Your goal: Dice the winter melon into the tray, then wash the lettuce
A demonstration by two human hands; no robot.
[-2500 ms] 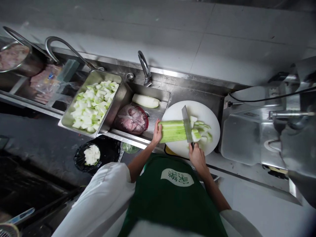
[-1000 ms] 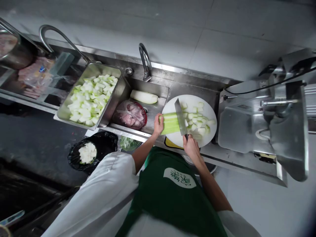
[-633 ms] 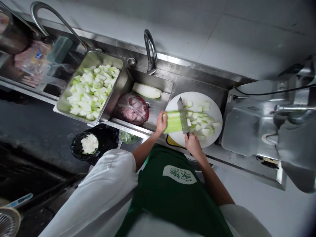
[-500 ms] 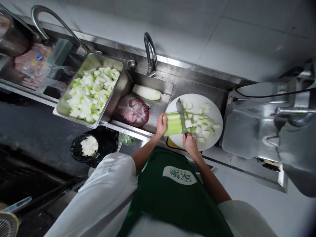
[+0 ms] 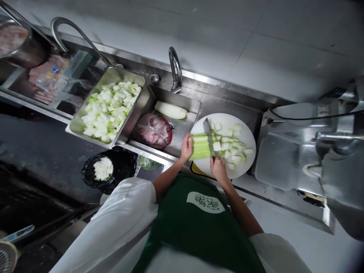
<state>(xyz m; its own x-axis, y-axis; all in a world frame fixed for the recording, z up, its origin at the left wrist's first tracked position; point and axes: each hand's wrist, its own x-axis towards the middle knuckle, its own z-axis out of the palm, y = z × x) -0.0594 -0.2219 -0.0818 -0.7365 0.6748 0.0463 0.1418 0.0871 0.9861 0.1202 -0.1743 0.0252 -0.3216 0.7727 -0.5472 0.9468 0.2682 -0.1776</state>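
Observation:
On a round white cutting board (image 5: 241,167) lie long pale-green strips of peeled gourd (image 5: 199,148), side by side. My left hand (image 5: 186,148) is closed on the strips' left end, fingers against them. A kitchen knife (image 5: 208,134) has its handle in my right hand (image 5: 218,169), closed round it. Its blade stands across the right part of the strips. Several cut gourd chunks (image 5: 234,148) are scattered on the board to the right of the blade. A whole peeled gourd (image 5: 170,110) rests in the sink, left of the board.
A steel pan (image 5: 74,127) heaped with gourd chunks stands left of the sink (image 5: 182,131). Bagged meat (image 5: 153,131) sits in the sink under a faucet (image 5: 174,70). Below is a black-bagged bin (image 5: 122,167). A metal slicing machine (image 5: 284,155) stands at the right.
The whole scene has shifted slightly down in view. The knife blade is still across the strips, and both hands keep nearly the same place on the board.

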